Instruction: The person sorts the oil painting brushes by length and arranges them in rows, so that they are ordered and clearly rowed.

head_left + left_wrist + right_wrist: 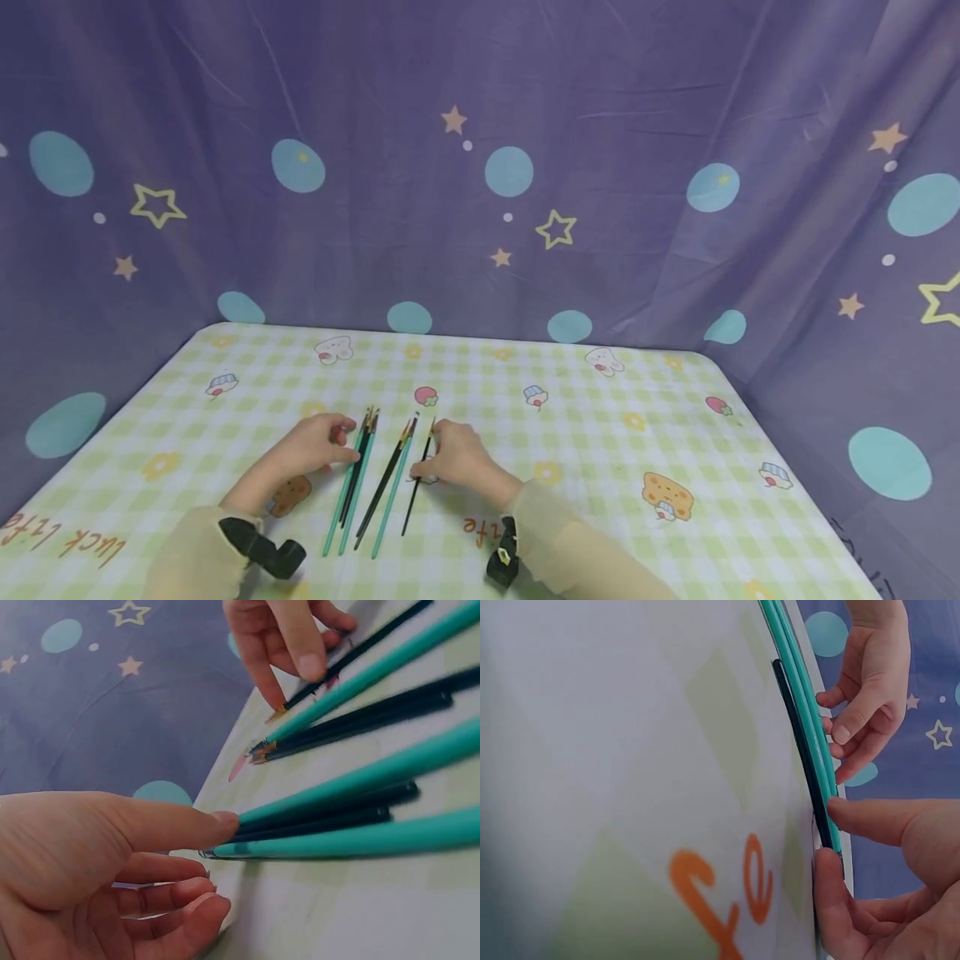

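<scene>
Several thin teal and black brushes lie on a green checked tablecloth (615,467). The left bundle (352,492) has my left hand (311,446) beside it, and the straight index finger (217,823) touches a teal handle (352,780) near its tip. A teal and black pair (390,492) lies in the middle. Just right of them is a single black brush (415,492), which my right hand (457,457) pinches between thumb (832,900) and index finger (870,821). The left wrist view has the right hand (289,634) bearing down on that black brush (360,649).
A purple curtain (480,167) with stars and teal dots hangs behind and around the table. Black wrist cameras (262,550) sit on both cream sleeves. The table's far edge (450,336) meets the curtain.
</scene>
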`<action>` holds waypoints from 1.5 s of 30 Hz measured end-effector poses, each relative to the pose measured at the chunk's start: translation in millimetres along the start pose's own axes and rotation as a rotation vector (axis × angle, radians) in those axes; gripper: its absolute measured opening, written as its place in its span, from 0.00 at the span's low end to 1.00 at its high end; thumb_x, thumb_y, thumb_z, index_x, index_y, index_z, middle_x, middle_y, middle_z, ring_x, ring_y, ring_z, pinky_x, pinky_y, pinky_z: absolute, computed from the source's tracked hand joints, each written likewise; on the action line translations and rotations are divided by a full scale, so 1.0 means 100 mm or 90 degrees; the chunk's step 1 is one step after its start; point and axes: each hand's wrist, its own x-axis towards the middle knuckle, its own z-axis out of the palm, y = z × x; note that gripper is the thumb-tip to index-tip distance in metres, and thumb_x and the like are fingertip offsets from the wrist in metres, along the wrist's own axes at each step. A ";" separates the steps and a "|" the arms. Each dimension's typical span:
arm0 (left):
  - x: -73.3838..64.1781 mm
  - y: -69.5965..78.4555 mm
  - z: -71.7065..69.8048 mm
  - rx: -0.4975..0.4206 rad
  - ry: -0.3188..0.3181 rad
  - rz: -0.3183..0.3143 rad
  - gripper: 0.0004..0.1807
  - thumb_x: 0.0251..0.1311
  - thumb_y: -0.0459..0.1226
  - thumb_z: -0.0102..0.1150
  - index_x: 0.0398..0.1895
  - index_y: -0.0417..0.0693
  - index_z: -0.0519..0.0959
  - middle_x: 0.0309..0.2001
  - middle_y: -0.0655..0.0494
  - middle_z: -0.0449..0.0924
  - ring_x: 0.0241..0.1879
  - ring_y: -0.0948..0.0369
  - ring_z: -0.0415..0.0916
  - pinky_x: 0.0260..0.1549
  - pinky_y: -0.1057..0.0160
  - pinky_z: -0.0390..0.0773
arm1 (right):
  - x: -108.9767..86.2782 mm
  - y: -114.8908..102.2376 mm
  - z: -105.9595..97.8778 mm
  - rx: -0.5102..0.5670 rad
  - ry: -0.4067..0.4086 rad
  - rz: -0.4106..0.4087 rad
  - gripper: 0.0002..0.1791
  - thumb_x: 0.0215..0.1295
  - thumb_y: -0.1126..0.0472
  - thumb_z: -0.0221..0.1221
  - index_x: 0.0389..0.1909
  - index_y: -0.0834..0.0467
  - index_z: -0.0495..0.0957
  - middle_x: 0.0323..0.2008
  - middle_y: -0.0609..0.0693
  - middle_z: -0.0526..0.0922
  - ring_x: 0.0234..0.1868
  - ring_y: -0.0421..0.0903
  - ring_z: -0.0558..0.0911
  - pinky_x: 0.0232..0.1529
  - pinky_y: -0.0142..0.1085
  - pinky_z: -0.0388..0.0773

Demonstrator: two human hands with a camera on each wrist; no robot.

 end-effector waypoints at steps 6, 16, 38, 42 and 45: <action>-0.02 -0.02 0.02 -0.039 0.004 -0.018 0.31 0.45 0.34 0.66 0.54 0.32 0.70 0.30 0.51 0.68 0.18 0.60 0.69 0.18 0.64 0.72 | -0.02 -0.04 0.04 0.025 0.014 0.017 0.28 0.43 0.56 0.70 0.45 0.64 0.74 0.14 0.45 0.73 0.10 0.40 0.73 0.18 0.28 0.70; -0.02 -0.04 0.07 -0.088 0.004 -0.046 0.31 0.45 0.30 0.64 0.56 0.32 0.68 0.33 0.49 0.68 0.19 0.60 0.73 0.20 0.64 0.77 | -0.02 -0.05 0.06 0.036 0.031 0.035 0.29 0.48 0.63 0.66 0.52 0.68 0.70 0.12 0.46 0.74 0.08 0.39 0.73 0.19 0.27 0.73; -0.13 0.04 0.09 -0.073 0.024 -0.043 0.30 0.45 0.27 0.63 0.56 0.30 0.68 0.36 0.46 0.66 0.18 0.61 0.73 0.19 0.65 0.77 | -0.01 -0.05 0.03 0.062 0.010 0.055 0.34 0.42 0.68 0.68 0.55 0.68 0.69 0.15 0.47 0.76 0.11 0.40 0.75 0.17 0.28 0.74; -0.12 0.02 0.10 -0.075 0.028 -0.039 0.30 0.45 0.27 0.62 0.56 0.30 0.68 0.37 0.46 0.66 0.18 0.61 0.73 0.19 0.65 0.77 | 0.00 -0.05 0.03 0.091 0.007 0.060 0.34 0.44 0.69 0.67 0.56 0.68 0.68 0.15 0.48 0.76 0.10 0.41 0.76 0.15 0.29 0.75; -0.10 0.03 0.11 -0.081 0.030 -0.040 0.30 0.45 0.27 0.61 0.56 0.30 0.68 0.38 0.46 0.66 0.19 0.61 0.73 0.20 0.65 0.77 | 0.01 -0.03 0.00 0.103 0.011 0.064 0.34 0.45 0.69 0.66 0.57 0.67 0.68 0.15 0.48 0.76 0.11 0.41 0.76 0.15 0.30 0.74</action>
